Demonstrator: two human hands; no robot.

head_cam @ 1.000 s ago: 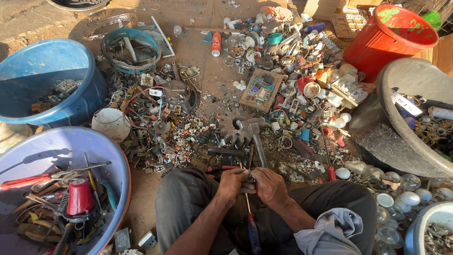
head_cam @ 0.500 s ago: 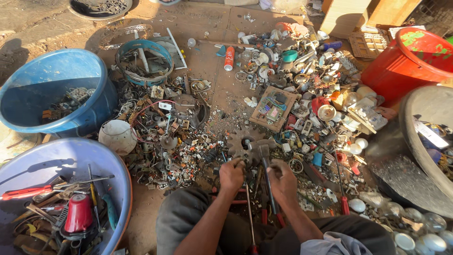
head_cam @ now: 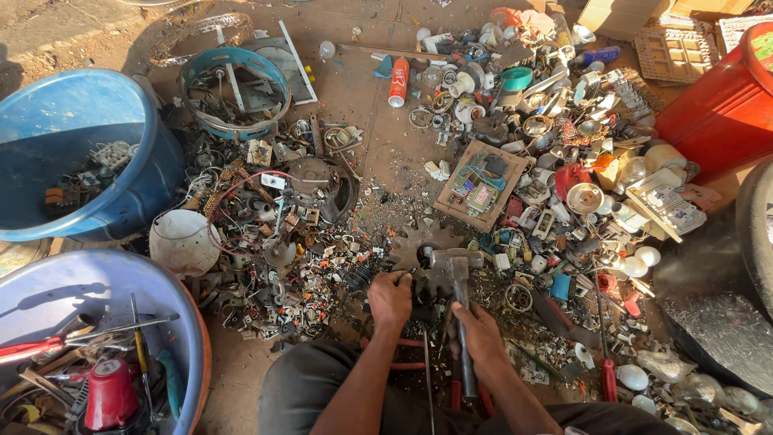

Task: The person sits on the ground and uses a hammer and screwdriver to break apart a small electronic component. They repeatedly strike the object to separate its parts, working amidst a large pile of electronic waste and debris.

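Right hand (head_cam: 481, 334) grips the grey steel hammer's (head_cam: 456, 274) upright handle; left hand (head_cam: 391, 296) pins a small dark scrap piece (head_cam: 423, 286) just left of its head.

An orange-red spray can (head_cam: 398, 81) with a white label band lies on the ground at upper centre of the frame, its cap end pointing away. A brown cardboard box (head_cam: 624, 14) sits at the top right edge, and just right of it lies a tan moulded packing tray (head_cam: 679, 53) with rows of square pockets, beside the red bucket (head_cam: 723, 101). No screens or signs show.
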